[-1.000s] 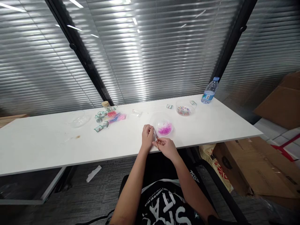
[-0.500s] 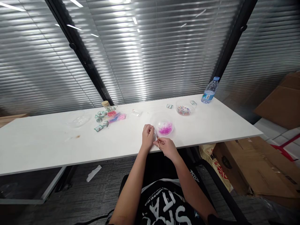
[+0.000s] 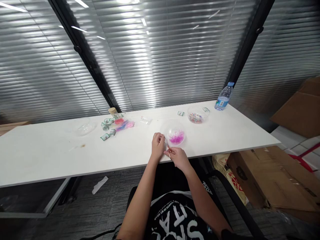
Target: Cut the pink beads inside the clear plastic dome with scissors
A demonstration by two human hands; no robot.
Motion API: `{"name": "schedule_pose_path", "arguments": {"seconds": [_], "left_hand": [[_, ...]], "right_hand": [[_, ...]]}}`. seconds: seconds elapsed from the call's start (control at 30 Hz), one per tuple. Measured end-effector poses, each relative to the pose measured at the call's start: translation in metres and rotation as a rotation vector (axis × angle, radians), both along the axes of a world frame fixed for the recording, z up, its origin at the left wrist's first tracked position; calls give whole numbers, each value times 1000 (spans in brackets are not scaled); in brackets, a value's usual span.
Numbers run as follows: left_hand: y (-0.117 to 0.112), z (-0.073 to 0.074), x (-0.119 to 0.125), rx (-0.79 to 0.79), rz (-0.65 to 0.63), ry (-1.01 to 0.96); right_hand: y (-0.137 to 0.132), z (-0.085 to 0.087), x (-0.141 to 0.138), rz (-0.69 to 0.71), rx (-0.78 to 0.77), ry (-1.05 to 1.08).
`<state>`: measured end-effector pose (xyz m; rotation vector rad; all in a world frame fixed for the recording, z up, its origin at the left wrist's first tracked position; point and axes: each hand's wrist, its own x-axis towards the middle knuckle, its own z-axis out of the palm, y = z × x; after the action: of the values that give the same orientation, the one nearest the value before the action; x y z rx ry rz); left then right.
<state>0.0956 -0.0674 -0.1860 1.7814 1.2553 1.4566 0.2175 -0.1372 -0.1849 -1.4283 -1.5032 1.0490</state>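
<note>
My right hand (image 3: 178, 156) grips a slim, shiny copper-coloured tool (image 3: 167, 144) near its lower end, at the table's front edge. The tool slants up and left toward the fingertips of my left hand (image 3: 158, 143). The left fingers are pinched together at the tool's far tip; whatever sits between them is too small to make out. Just beyond both hands is a clear round bowl (image 3: 173, 125) with bright magenta-pink thin strips (image 3: 176, 136) lying in it.
On the white table (image 3: 135, 150) stand a clear bowl of multicoloured bits (image 3: 196, 117) and a water bottle (image 3: 222, 100). Small green-and-white packets (image 3: 105, 136), coloured bags (image 3: 122, 124) and a clear lid-like dish (image 3: 85, 128) lie left. Cardboard boxes (image 3: 277, 176) sit on the right.
</note>
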Motion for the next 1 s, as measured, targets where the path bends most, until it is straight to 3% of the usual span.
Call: {"name": "schedule_pose_path", "arguments": {"seconds": [0.27,0.5,0.73,1.0], "left_hand": [[0,-3,0,5,11,11],[2,-4,-1,46,63,42],[0,-4,0,100,102,100],[0,-4,1,145,162,155]], "right_hand": [[-1,-2,0,-55,-44,55],[3,-3,25,-217,-110,133],[9,2,34,-332,34,-39],[11,4,34,-228,114,-143]]}}
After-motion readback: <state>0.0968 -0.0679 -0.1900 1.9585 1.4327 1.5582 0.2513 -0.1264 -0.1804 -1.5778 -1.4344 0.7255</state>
